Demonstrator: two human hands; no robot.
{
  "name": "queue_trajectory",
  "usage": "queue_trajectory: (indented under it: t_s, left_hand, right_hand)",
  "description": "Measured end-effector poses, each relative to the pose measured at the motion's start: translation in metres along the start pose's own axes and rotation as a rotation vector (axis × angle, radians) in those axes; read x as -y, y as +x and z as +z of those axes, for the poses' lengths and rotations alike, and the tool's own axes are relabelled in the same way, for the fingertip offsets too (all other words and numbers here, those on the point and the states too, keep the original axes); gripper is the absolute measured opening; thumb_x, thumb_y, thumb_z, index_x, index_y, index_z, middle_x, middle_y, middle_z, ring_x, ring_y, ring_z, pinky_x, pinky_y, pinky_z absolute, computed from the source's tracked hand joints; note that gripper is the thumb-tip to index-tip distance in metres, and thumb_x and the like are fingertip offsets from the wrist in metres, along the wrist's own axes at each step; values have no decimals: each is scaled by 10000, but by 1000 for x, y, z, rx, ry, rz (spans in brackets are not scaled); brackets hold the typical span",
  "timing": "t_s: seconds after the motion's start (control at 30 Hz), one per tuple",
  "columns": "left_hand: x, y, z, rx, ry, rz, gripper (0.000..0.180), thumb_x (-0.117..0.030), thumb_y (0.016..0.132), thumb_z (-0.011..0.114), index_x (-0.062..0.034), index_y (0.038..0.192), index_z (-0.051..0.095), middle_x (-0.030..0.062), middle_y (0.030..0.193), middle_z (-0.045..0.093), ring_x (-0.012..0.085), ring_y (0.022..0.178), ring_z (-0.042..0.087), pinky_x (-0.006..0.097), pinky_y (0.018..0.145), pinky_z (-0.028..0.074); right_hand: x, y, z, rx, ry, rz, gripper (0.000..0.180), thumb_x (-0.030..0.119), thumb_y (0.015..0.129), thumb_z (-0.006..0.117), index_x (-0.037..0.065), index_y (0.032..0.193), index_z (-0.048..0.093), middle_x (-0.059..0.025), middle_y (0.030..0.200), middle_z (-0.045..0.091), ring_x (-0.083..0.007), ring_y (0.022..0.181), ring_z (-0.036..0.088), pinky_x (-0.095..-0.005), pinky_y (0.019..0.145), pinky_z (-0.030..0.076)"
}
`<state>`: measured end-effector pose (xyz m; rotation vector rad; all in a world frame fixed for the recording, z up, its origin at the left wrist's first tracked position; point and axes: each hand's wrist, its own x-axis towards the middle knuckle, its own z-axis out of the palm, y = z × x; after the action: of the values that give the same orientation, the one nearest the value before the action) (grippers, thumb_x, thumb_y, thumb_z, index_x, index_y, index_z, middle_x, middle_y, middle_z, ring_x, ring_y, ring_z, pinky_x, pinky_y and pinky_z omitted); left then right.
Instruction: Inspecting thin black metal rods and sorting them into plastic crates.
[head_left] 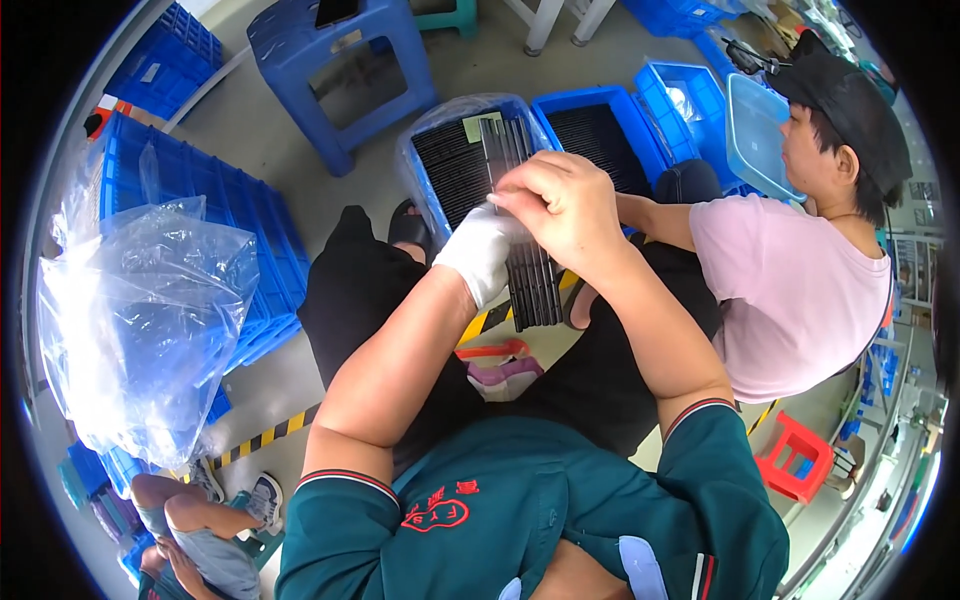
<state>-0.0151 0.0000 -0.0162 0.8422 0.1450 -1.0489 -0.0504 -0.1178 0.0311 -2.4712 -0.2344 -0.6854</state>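
The gloved left hand [478, 258] clamps the stack of black strips [534, 288] near mid-length, its far end over the lined bin [424, 212] and its near end between the legs [345, 280]. The bare right hand [565, 205] holds thumb and fingertip together at the stack's left edge; whether they clamp a strip is unclear

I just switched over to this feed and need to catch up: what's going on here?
A person's white-gloved left hand holds a bundle of dark strips above their lap. The bare right hand has thumb and fingers against the bundle; whether it grips a strip is unclear. Ahead, a plastic-lined blue crate holds more dark strips, with another blue crate beside it. A co-worker in pink is at the right.
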Motion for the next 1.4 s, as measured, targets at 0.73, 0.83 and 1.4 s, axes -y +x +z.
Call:
queue_trajectory:
  t_s: [0.73, 0.83, 1.4]
  left_hand:
    - [8, 11, -5, 6, 376, 81, 170, -99, 920, 469, -93, 1052, 576, 68, 1008, 600, 176, 922, 589, 297, 792, 477]
    - [-3, -2, 6, 19, 31, 45, 65, -86, 874, 564, -59, 928, 589, 36, 841, 589, 140, 755, 579, 273, 643, 467]
    - [-16, -1, 7, 124, -183, -66, 269, -37, 908, 527, 1, 1175, 522, 150, 988, 620, 299, 874, 636, 441, 764, 539]
  right_hand:
    - [3, -2, 0, 72, -210, -93, 76, 151, 713, 706, 96, 736, 660, -39, 718, 621, -228, 710, 609, -346, 651, 467]
    - [-2, -8, -1, -19, 30, 68, 129, 82, 660, 753, 83, 782, 711, -48, 742, 634, -210, 723, 610, -316, 654, 495]
    - [5, 3, -33, -185, 199, 172, 89, 71, 745, 738, 43, 816, 692, -55, 745, 656, -164, 668, 610, -251, 606, 472]
